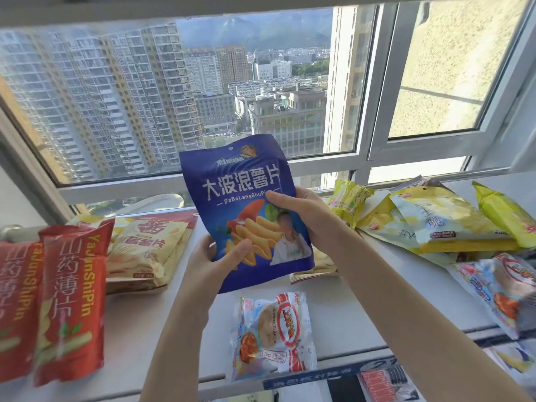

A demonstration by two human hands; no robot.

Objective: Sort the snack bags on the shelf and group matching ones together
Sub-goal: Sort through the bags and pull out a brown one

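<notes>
White-framed window (368, 91) — tower blocks (124, 91), hazy hills (261, 27) beyond

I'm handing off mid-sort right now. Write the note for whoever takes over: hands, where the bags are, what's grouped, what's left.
Hands: left hand and right hand both grip the blue chip bag, held upright above the shelf.
Done: two red bags sit side by side at the left; cream bags are piled just behind them; yellow bags are gathered at the right.
Left: place the blue chip bag; no matching blue one shows. One shrimp-flakes bag lies alone near the front edge, and a second shrimp-flakes bag sits far right, so those likely need pairing.
</notes>
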